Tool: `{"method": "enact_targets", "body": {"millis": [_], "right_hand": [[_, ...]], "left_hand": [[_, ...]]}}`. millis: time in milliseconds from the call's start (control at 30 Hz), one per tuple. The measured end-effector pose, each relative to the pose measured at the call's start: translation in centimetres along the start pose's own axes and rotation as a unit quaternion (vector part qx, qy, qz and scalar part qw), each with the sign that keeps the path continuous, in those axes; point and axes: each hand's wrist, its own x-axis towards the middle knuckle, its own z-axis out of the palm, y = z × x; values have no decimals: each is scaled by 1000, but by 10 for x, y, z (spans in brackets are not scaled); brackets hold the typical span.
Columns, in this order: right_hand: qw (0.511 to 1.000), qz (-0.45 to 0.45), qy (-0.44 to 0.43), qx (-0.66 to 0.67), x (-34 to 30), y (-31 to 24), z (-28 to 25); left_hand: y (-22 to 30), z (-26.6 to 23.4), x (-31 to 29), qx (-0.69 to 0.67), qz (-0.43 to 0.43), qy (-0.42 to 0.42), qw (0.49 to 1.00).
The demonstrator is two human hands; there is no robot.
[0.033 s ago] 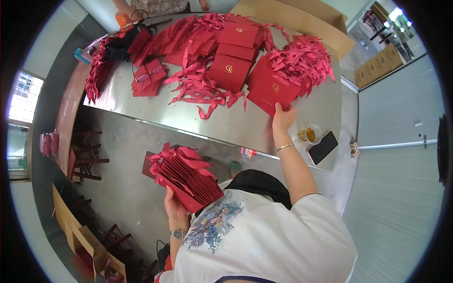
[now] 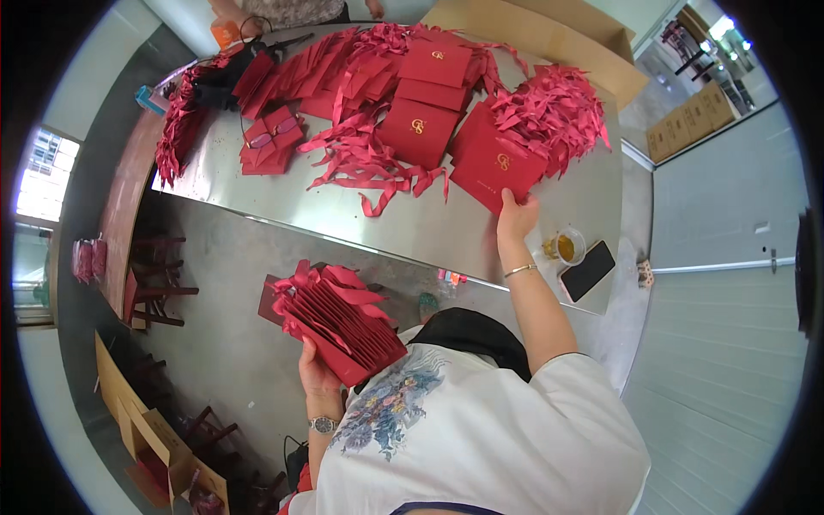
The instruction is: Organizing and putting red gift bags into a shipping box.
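The left hand (image 2: pixel 318 375), low and left of centre in the frame, is wrapped around the lower left side of a bundle of red bags (image 2: pixel 343 336). Its thumb lies along the near face; the other fingers are mostly hidden behind. The bundle is held tilted in front of the body, off the table, with the bags packed side by side and loose red ribbons flopping over their top edges.

The right hand (image 2: pixel 518 215), right of centre, reaches up to the near corner of a flat red bag (image 2: pixel 489 163) with a gold mark. The thumb is laid on the bag and the fingers are curled; I cannot tell whether they pinch it from below. This bag lies on the metal table (image 2: pixel 455 245), just beside a heap of ribbons (image 2: pixel 558 112) in the upper right.

At upper centre, 2 more stacks show gold-marked bags on top. Further left, glasses (image 2: pixel 273 135) rest on a small red pile (image 2: pixel 268 163). Right of the right forearm stand a clear cup (image 2: pixel 566 246) with yellowish contents and, close by it, a dark phone (image 2: pixel 588 271) lying flat. At the top edge, part of another person (image 2: pixel 296 10) shows.
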Motion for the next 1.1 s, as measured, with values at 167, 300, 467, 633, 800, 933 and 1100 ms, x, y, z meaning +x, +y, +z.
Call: {"method": "enact_targets", "body": {"millis": [167,300,467,633,800,933,1100], "right_hand": [[980,18,-61,189,-4,5,-14],[922,46,-124,364,-22,-28,-36],[911,30,-188,367,-24,-44,-50],[873,3,-260,412,-37,-82,-53],[835,-25,-344,429,-69,-114,-49],[741,33,-531,410,-137,-129,-55],[787,-11,-614,58,-177,-108,-46]], "left_hand": [[-1,9,13,9,10,20,1000],[1,8,17,14,11,16,1000],[1,20,24,33,1,49,998],[3,41,29,91,16,149,985],[-4,54,38,105,29,119,987],[-15,53,53,159,64,121,978],[-17,50,47,188,73,155,967]]}}
